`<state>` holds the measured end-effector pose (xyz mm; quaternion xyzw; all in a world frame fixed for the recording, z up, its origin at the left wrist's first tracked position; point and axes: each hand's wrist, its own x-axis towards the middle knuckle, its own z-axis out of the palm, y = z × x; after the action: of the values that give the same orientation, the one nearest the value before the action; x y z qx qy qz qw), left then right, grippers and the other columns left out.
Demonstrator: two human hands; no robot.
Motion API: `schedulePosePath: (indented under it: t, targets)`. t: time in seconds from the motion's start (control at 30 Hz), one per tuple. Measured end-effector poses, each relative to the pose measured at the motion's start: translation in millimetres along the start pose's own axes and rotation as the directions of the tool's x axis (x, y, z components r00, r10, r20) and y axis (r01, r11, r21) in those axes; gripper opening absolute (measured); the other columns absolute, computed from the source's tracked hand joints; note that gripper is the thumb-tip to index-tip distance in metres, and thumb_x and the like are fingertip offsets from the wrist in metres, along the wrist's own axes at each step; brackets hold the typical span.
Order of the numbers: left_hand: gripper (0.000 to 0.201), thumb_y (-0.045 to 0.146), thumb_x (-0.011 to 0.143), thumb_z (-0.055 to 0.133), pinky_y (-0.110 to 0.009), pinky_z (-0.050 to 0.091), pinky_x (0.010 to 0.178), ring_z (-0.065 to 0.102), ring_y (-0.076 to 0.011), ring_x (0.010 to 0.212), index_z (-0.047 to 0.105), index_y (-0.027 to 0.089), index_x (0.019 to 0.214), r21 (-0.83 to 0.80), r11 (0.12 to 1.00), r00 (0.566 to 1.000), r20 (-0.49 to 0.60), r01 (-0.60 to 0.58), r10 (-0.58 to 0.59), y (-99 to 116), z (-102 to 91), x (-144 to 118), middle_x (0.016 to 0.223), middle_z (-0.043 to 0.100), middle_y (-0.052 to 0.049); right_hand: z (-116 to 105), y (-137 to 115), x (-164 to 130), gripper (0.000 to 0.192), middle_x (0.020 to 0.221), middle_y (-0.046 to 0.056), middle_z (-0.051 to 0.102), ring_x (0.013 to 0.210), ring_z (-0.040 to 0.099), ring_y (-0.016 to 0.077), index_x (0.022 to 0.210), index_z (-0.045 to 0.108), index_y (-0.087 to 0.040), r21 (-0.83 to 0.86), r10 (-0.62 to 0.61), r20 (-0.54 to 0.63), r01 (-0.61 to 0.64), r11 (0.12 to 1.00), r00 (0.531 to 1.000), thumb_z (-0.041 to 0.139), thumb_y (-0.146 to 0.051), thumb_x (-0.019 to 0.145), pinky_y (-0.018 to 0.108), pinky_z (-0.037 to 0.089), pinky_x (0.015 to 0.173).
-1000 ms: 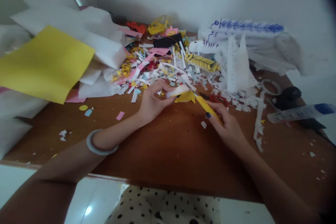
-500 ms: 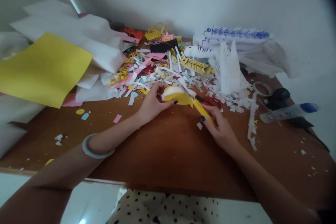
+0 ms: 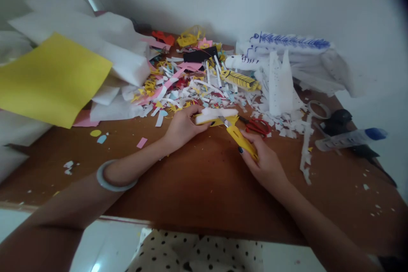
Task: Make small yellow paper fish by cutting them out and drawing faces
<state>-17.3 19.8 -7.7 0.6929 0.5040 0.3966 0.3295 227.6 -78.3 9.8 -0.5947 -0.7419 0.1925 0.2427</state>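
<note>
Head view: left hand (image 3: 181, 127) grips a folded white-and-yellow paper piece (image 3: 216, 116) on the brown wooden table (image 3: 204, 178), near the scrap pile; right hand (image 3: 266, 162) clasps a yellow utility knife (image 3: 239, 137), blade touching it. Cutting seems underway; steadiness matters.

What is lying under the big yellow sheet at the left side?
Under the yellow sheet lie white sheets and a pink sheet whose edge peeks out at its lower corner. How far these reach beneath it, and anything else there, is covered.
</note>
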Motion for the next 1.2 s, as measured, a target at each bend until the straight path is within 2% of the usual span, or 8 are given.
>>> schedulePosePath:
  t: [0.13,0.3,0.53,0.7,0.9,1.07,1.2]
  targets:
    - [0.018,0.031,0.071,0.071,-0.025,0.045,0.065,0.058,-0.0148,0.072,0.060,0.017,0.076,0.073,0.992,0.993,-0.043,-0.104,0.107,6.9,-0.4,-1.8,0.078,0.066,0.000,-4.4,-1.4,-2.5,0.040,0.135,0.010,0.061,0.116,0.064,0.0266,0.130,0.049,-0.023,-0.049,-0.007,0.008,0.008,0.999,1.000,0.049,-0.029,0.091,0.038,0.056,0.086]
    - [0.018,0.031,0.072,0.073,-0.025,0.039,0.058,0.054,-0.0134,0.063,0.059,0.019,0.071,0.125,0.973,0.979,-0.041,-0.192,0.199,12.6,1.8,-5.0,0.069,0.062,0.001,-3.4,-4.5,-3.7,0.040,0.134,0.011,0.061,0.115,0.064,0.0278,0.131,0.049,-0.023,-0.062,-0.026,-0.018,0.025,0.998,1.000,0.049,-0.028,0.091,0.039,0.056,0.084]
    - [0.013,0.024,0.068,0.073,-0.027,0.044,0.067,0.059,-0.0153,0.069,0.063,0.020,0.076,0.128,0.971,0.976,-0.057,-0.202,0.211,13.6,-0.8,-1.8,0.076,0.068,0.002,-5.8,-8.5,-1.2,0.040,0.131,0.012,0.063,0.109,0.066,0.0280,0.130,0.050,-0.022,-0.093,-0.013,-0.030,0.011,0.996,0.999,0.048,-0.028,0.090,0.038,0.057,0.079]
    - [0.015,0.027,0.068,0.073,-0.025,0.042,0.062,0.055,-0.0134,0.065,0.061,0.019,0.072,0.138,0.972,0.979,-0.046,-0.190,0.198,15.4,1.0,-3.6,0.070,0.065,0.002,-6.6,-4.3,-0.4,0.039,0.133,0.010,0.061,0.114,0.064,0.0269,0.129,0.050,-0.023,-0.036,-0.017,-0.012,0.016,0.999,1.000,0.049,-0.028,0.090,0.038,0.056,0.086]
    - [0.017,0.024,0.066,0.074,-0.027,0.045,0.070,0.058,-0.0153,0.072,0.061,0.020,0.075,0.126,0.976,0.977,-0.100,-0.177,0.190,10.4,-2.0,0.1,0.077,0.067,0.002,-8.7,-0.1,1.9,0.039,0.135,0.009,0.061,0.118,0.062,0.0266,0.129,0.050,-0.023,0.016,-0.009,-0.003,0.009,1.000,1.000,0.049,-0.028,0.091,0.040,0.053,0.092]
    - [0.016,0.023,0.067,0.074,-0.028,0.044,0.067,0.055,-0.0138,0.066,0.059,0.019,0.070,0.171,0.952,0.964,-0.032,-0.254,0.263,13.1,-3.9,0.0,0.073,0.066,0.002,-7.3,2.4,1.7,0.041,0.136,0.010,0.060,0.118,0.062,0.0274,0.132,0.049,-0.024,-0.020,-0.017,-0.008,0.016,1.000,1.000,0.049,-0.029,0.091,0.040,0.055,0.089]
    - [0.013,0.024,0.067,0.074,-0.028,0.045,0.069,0.060,-0.0157,0.071,0.065,0.020,0.075,0.144,0.964,0.973,-0.026,-0.225,0.231,12.6,-8.0,2.1,0.078,0.069,0.001,-7.5,2.6,1.2,0.042,0.135,0.010,0.061,0.115,0.064,0.0284,0.132,0.049,-0.024,-0.050,-0.012,-0.018,0.011,0.999,1.000,0.050,-0.028,0.091,0.041,0.056,0.086]
